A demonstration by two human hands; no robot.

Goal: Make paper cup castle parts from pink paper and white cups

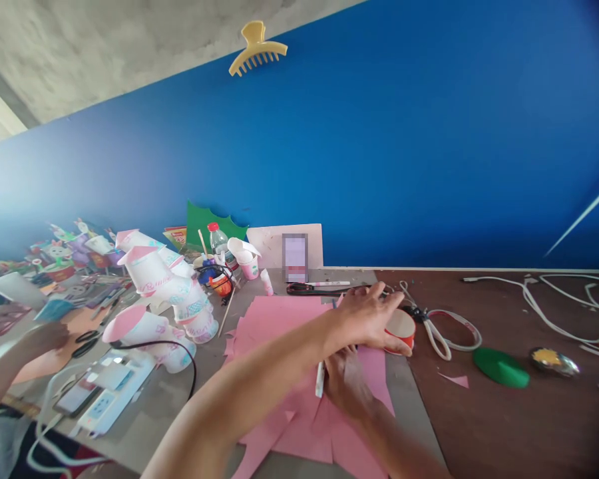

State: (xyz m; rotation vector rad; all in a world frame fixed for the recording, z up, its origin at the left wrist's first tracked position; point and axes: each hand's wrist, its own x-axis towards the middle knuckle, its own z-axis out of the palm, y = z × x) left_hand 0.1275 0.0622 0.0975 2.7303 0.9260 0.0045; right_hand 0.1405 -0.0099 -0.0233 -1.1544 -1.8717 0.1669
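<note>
My left arm reaches across to the right, over my right hand. My left hand [372, 318] has its fingers and thumb around a short red round piece with a pale flat top [400, 324], perhaps a paper cup. Closer to me, my right hand [347, 378] is closed around a white marker [320, 380], which sticks out on its left side. Part of the right hand is hidden behind the left wrist. Both hands are over pink paper sheets [279, 319], some cut into pieces, on the grey table.
Joined white paper cups [187, 299] and a power strip [112, 392] stand left. Another person's hand [47, 338] is near black scissors [86, 342]. A propped phone [295, 258] is behind the paper. A green paper piece [500, 367] and white cables [539, 306] lie right.
</note>
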